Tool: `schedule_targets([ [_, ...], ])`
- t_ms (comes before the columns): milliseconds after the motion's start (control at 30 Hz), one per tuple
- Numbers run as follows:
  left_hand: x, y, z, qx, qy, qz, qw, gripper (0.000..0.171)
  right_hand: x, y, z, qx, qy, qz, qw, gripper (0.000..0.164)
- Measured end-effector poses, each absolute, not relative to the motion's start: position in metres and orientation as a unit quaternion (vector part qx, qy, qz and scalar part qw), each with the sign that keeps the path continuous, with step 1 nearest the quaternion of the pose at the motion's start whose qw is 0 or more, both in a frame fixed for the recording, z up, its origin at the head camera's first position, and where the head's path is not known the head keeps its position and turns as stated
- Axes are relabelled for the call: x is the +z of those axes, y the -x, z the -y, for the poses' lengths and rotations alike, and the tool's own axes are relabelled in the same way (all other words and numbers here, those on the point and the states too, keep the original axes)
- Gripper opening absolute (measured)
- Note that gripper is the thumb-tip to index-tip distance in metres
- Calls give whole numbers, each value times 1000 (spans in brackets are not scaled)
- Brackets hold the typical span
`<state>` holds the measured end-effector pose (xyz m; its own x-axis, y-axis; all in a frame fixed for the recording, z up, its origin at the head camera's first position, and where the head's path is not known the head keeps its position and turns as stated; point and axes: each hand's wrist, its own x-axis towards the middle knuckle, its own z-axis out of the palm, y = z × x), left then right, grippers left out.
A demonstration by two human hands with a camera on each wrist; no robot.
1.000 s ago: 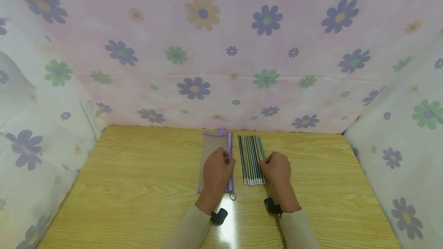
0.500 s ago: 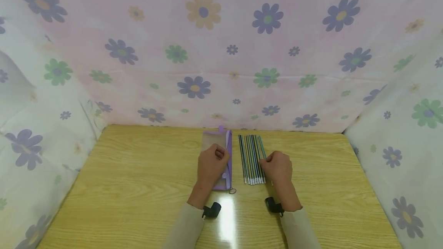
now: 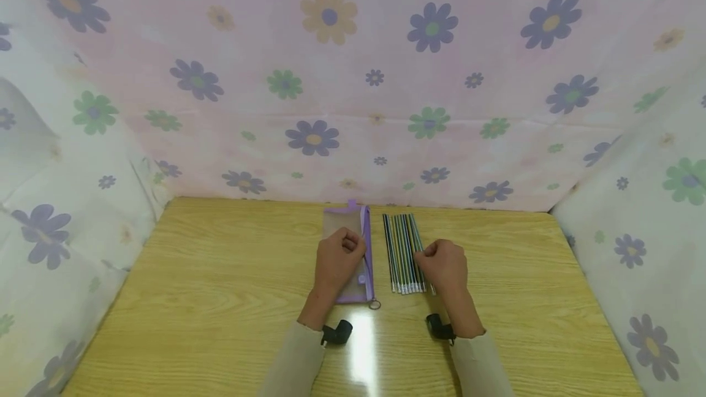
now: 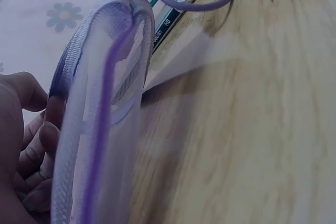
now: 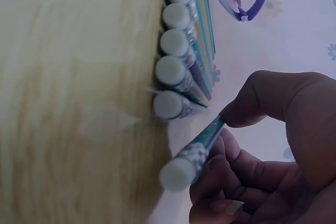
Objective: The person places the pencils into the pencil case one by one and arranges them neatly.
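Purple pouch (image 3: 343,219): rests on the wooden table (image 3: 237,262), its zipped edge raised and its mouth gaping.
Left hand (image 3: 334,262): over the pouch, thumb and finger pinching that raised edge.
Ring (image 4: 197,8): attached at the pouch's near right corner.
Pencils (image 3: 404,253): lie in a row just right of the pouch, white erasers toward the wearer.
Right hand (image 3: 445,264): farther right of the pouch, past the row, pinching one green pencil (image 5: 197,151), its eraser end apart from the others.
Cloth (image 3: 248,97): flowered, upright behind the pouch.
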<state>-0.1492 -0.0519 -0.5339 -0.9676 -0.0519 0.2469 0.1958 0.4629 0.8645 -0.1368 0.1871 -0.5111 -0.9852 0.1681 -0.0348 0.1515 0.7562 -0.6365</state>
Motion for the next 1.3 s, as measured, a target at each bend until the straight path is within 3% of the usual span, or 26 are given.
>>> schedule_targets([
  [400, -533, 150, 49, -514, 29, 851, 108, 11, -501, 136, -178, 393, 71, 917, -1, 14],
  [1300, -535, 150, 49, -538, 31, 836, 104, 10, -494, 150, -141, 448, 61, 890, -57, 14],
])
